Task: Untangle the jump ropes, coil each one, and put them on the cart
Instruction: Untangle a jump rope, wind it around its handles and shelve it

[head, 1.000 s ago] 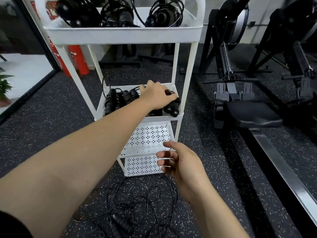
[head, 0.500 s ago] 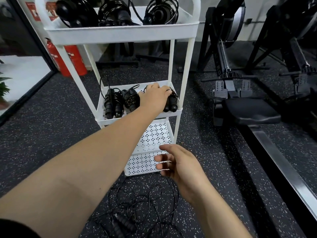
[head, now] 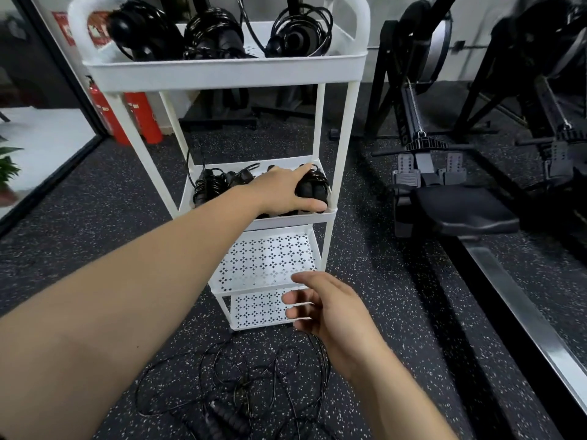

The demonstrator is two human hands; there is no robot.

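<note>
Left hand [head: 282, 192] holds coil [head: 313, 188] on cart [head: 222, 73] middle shelf, frame centre. Right hand [head: 330, 309] open, empty. Top coils [head: 216, 36] stowed. Tangle [head: 241, 376] still to sort, floor, bottom centre.

The cart [head: 344, 138] is white, with tiny diamond-shaped holes patterning its two lower shelves [head: 263, 258]. The coiled ropes [head: 208, 185] on it and the tangled ropes [head: 241, 376] in front of it are black. The floor [head: 95, 192] under it is dark with white specks, and the blurry tanks [head: 143, 122] behind it look red.
</note>
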